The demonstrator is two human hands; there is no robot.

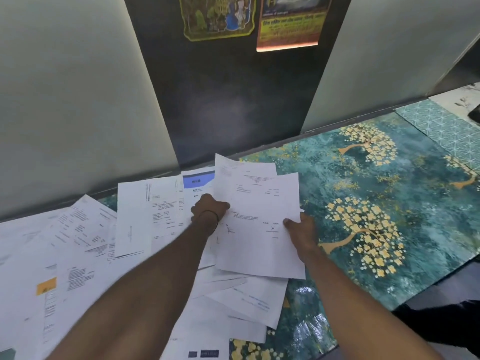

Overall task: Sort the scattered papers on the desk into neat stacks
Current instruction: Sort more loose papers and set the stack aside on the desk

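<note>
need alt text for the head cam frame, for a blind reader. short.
Two bare hands, left hand and right hand, grip a few white printed sheets by their side edges. More scattered papers overlap untidily beneath and to the left; a teal mat with gold trees lies to the right.

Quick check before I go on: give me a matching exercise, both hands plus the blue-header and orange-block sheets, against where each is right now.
Things:
1. left hand
2. right hand
3. blue-header sheet
4. orange-block sheet

Places:
A. lower left of the view, among the scattered papers
B. holds the right edge of the held sheets
C. grips the left edge of the held sheets
D. farthest back, just left of the held sheets

Pairs: 1-C, 2-B, 3-D, 4-A
</note>
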